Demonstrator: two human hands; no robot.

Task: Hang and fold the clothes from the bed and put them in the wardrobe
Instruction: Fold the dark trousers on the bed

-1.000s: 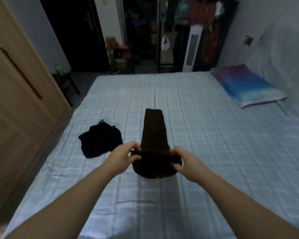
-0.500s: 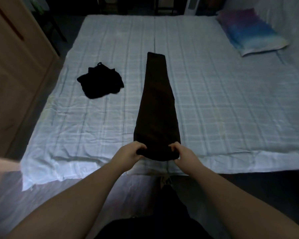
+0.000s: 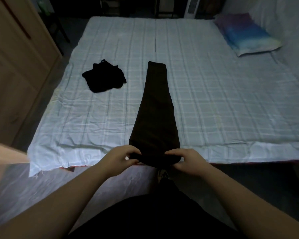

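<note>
A long, dark brown garment folded into a narrow strip (image 3: 155,107) is laid lengthwise on the bed covered with a pale blue checked sheet (image 3: 214,100), its narrow far end pointing toward the far side and its wider near end reaching the front edge of the mattress. That near end is pinched at its left corner by the left hand (image 3: 118,158), with fingers curled over the cloth and the thumb underneath, and at its right corner by the right hand (image 3: 188,160), closed on the fabric in the same way. The gripped edge is bunched into a thick roll between the two hands. A crumpled black garment (image 3: 104,77) is seen lying on the sheet to the left of the strip, well apart from it. A pillow in purple, blue and white (image 3: 247,34) rests at the far right corner of the bed. A light wooden wardrobe door (image 3: 12,66) stands along the left side of the bed. The person's dark clothing (image 3: 145,214) fills the lower middle of the view.
</note>
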